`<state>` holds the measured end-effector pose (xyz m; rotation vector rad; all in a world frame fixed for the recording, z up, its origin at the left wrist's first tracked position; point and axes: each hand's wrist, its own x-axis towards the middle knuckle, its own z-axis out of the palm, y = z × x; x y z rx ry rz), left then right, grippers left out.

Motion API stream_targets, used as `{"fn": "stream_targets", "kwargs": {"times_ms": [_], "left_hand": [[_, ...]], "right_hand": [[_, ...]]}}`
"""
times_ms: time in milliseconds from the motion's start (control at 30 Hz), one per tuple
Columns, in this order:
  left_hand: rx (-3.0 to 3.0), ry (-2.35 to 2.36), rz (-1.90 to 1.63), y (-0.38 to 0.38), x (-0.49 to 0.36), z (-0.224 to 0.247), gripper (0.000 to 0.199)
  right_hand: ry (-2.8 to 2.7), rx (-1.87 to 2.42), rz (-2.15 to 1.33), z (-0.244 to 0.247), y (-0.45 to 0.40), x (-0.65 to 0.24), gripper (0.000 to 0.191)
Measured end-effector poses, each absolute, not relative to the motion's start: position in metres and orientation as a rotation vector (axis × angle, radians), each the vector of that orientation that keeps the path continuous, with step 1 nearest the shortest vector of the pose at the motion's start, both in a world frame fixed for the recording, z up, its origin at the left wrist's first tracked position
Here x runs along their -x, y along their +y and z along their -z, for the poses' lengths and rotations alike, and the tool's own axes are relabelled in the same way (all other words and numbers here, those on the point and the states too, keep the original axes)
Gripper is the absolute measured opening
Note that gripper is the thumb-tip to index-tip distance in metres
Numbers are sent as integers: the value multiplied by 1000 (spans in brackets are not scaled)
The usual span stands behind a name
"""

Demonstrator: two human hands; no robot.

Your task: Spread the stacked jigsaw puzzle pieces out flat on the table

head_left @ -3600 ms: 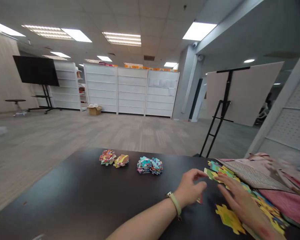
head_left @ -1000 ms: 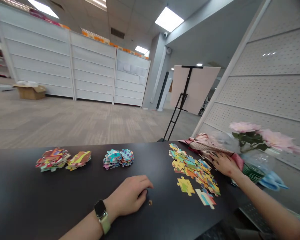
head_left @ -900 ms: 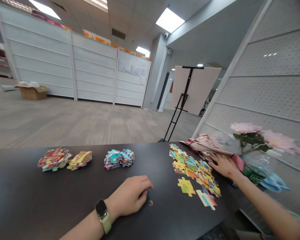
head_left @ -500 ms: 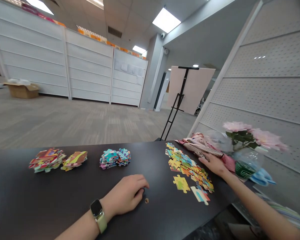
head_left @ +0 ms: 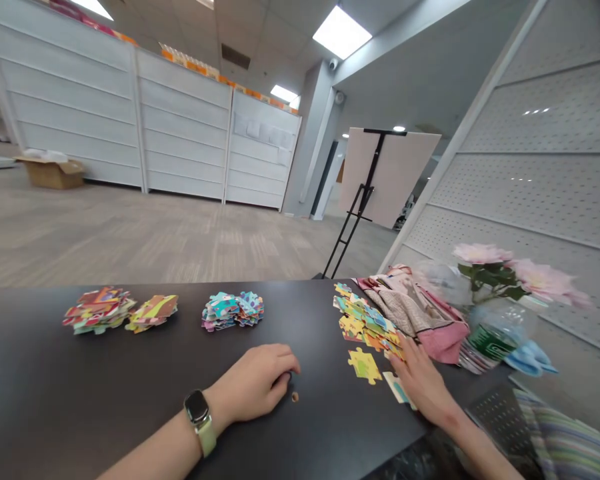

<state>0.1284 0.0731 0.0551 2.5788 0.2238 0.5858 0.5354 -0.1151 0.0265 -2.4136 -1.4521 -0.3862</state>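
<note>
Lying partly under right fingers | yellow puzzle pile

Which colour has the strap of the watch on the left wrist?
Light green; the strap shows best in the head view.

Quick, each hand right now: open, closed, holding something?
Left hand: half-curled at the table; can't tell whether it holds anything.
Right hand: open, fingers extended over some puzzle pieces, no grip visible.
</note>
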Motion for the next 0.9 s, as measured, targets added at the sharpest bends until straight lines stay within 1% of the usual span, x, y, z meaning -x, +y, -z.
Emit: {"fn": "stream_targets", "kwargs": {"times_ms": [100,233,333,433,500,533,633,700,767,800,833,900], "left_hand": [[-2576,227,-584,73,-129,-55,24],[-2558,228,-585,71,-128,-57,25],[-2542,237,-591,70,-126,-59,25],[-2541,237,-595,68,-124,-58,24],[-2549,226,-586,69,-125,-57,24],[-2552,222,-581,69,-126,-56,24],[-2543,221,-589,70,-128,-60,26],[-2514,228,-623,67,-127,-72,25],[-2417,262,-690,60,-118,-91,17],[-2330,293,-743,53,-110,-101,8],[-2199,343,-812,45,-100,-110,7],[-2003,392,-1007,24,-74,-123,22]], "right_hand": [[-1426,2451,358,-10,-96,-519,64],[-1330,2496,351,-16,-68,-517,61],[-1348,2477,357,-24,-66,-503,65],[-1517,2407,331,-25,-77,-480,71],[-1630,2361,383,-24,-81,-471,77],[-1657,2344,433,-24,-81,-469,77],[-1632,2305,554,-26,-71,-474,65],[-1598,2266,541,-27,-64,-482,57],[-1568,2217,529,-28,-62,-492,54],[-1543,2194,532,-28,-64,-500,53],[-1518,2177,542,-28,-69,-509,51],[-1465,2162,620,-27,-86,-532,43]]}}
